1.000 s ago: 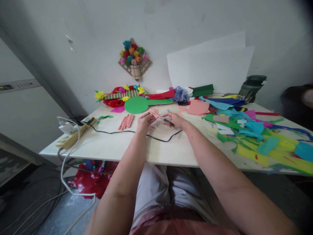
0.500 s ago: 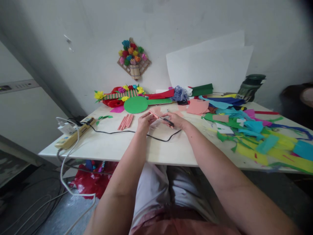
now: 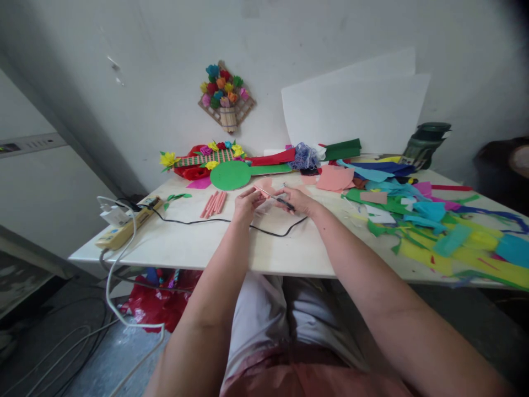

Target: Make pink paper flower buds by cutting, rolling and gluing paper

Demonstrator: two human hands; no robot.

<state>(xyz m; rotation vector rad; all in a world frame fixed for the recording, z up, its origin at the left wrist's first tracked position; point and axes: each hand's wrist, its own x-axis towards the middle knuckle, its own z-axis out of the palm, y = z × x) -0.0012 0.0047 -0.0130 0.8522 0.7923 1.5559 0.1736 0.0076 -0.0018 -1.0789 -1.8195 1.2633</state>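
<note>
My left hand (image 3: 247,204) is closed, its fingertips pinching a small piece of pink paper (image 3: 265,194). Across from it, my right hand (image 3: 298,200) is wrapped around the dark handle of a pair of scissors (image 3: 285,204), whose thin blades point left to the pink paper. Between the hands, a larger flat pink sheet (image 3: 263,183) lies on the table behind the blades. Left of my left hand, several rolled pink paper sticks (image 3: 214,204) lie side by side. A black cable (image 3: 273,236) runs across the table in front of both hands.
Behind the hands lies a green paper-covered disc with a long handle (image 3: 230,175), beside a flower-trimmed woven piece (image 3: 206,160). A power strip (image 3: 128,226) stands at left. Coloured paper scraps (image 3: 430,226) cover the right side, with a dark green bottle (image 3: 425,146) behind.
The view has shifted slightly. My hands keep nearly the same place and hold on the scissors and pink paper; little else differs.
</note>
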